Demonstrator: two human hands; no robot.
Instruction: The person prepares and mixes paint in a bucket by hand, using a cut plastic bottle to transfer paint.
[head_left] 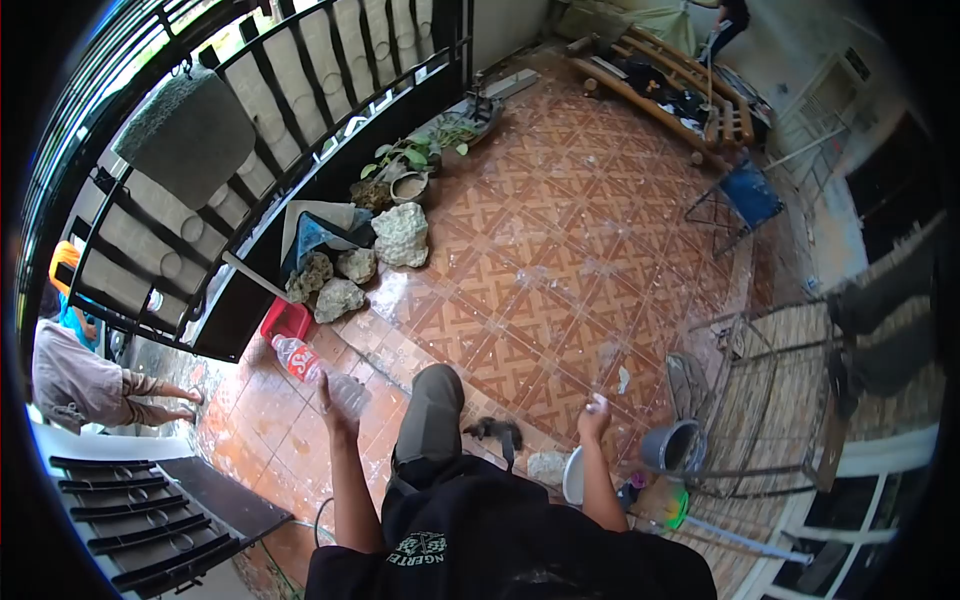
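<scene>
My left hand (338, 411) is wrapped round a clear plastic bottle (346, 392) with a red and white label, held tilted over the tiles. Just beyond the bottle's neck lies a red dustpan (288, 319). On the other side of my body, my right hand (592, 421) is closed, with something small and white at its fingertips that I cannot make out. Near that hand stand a grey bucket (656, 446) and a white container (573, 477), partly hidden by my forearm. A small dark thing (495, 432) lies on the floor by my knee.
Pale rocks (400, 235) and potted plants (420, 152) line the black gate (300, 70). A blue folding chair (752, 197) and a wooden frame (640, 85) stand farther off. A bamboo bench (770, 370) is at right. Two people are visible, one beyond the gate (80, 370).
</scene>
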